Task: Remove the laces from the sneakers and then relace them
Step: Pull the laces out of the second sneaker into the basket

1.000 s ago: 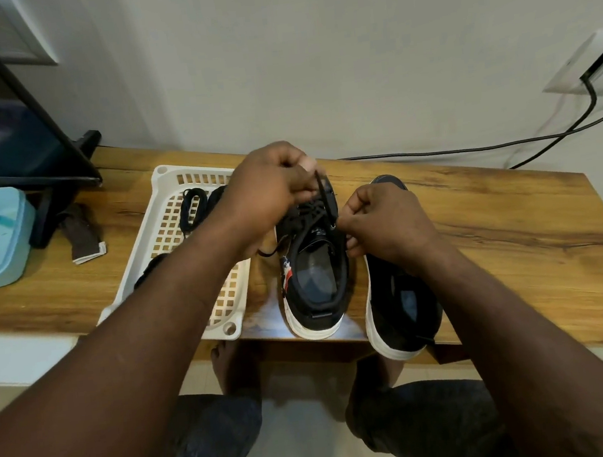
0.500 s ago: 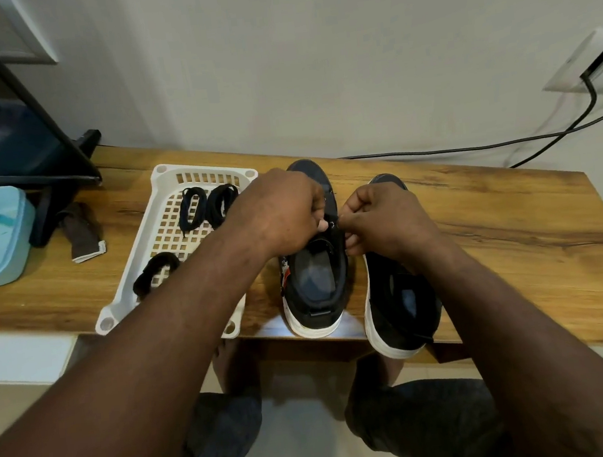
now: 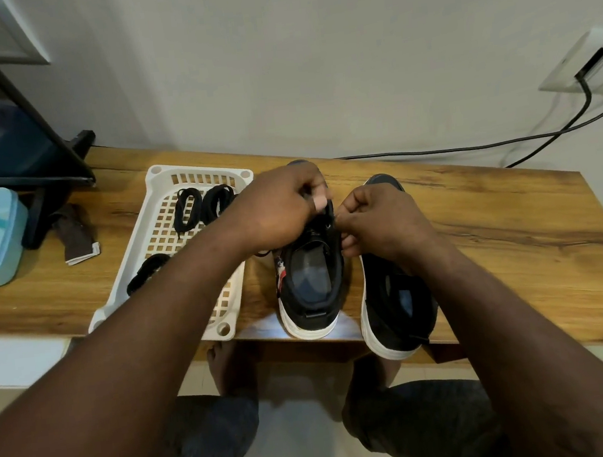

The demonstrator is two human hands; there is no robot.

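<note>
Sneaker [image 3: 311, 283] being laced stands just right of the basket [image 3: 160, 176]. The left hand [image 3: 279, 208] and right hand [image 3: 381, 220], fingers curled, pinch its lace [image 3: 316, 228]. Unbraced, it could slide; a fumbled tip could skip a hole.

I see a wooden table [image 3: 496, 222] against a plain white wall [image 3: 312, 59], with pale tiled floor [image 3: 304, 444] below it.

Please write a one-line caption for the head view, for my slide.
Left hand and right hand pinch the lace of one black sneaker.
</note>
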